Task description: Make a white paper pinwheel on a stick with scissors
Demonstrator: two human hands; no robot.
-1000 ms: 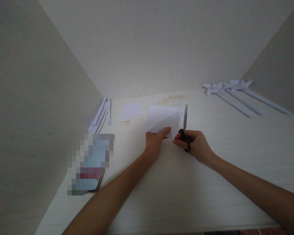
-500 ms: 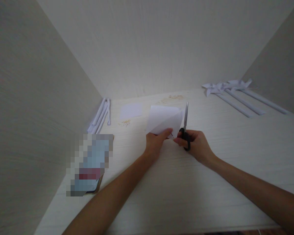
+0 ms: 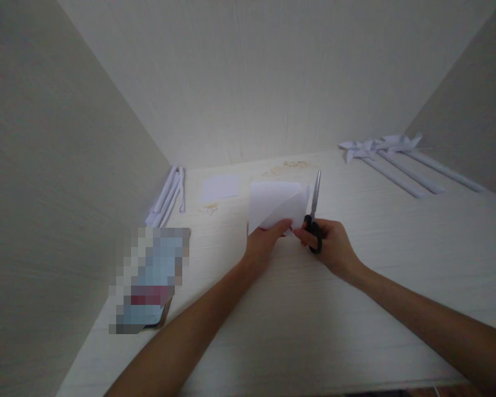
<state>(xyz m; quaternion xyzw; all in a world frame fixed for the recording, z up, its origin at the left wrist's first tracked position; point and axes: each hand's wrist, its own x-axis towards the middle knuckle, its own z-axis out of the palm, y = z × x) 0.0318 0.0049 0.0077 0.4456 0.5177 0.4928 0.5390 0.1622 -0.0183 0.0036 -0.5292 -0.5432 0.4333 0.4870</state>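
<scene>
A white sheet of paper (image 3: pixel 275 201) with a diagonal crease is held over the table by my left hand (image 3: pixel 264 242), its thumb on top near the lower edge. My right hand (image 3: pixel 330 242) grips a pair of scissors (image 3: pixel 315 212) by the black handles, the closed-looking blades pointing up and away from me. Its thumb and fingertip meet close to the paper's lower right corner. Whether they pinch that corner is hard to make out.
Several white rolled paper sticks (image 3: pixel 165 196) lie by the left wall, with a pixelated phone (image 3: pixel 155 281) nearer me. Another white paper piece (image 3: pixel 220 188) rests beside yellowish bits (image 3: pixel 209 208). Paper pinwheels (image 3: pixel 367 148) on white sticks (image 3: pixel 397 177) lie at the far right.
The paper has turned slightly and lies a bit lower and flatter toward me. The scissors have tilted slightly to the right. Both hands stay nearly in place.
</scene>
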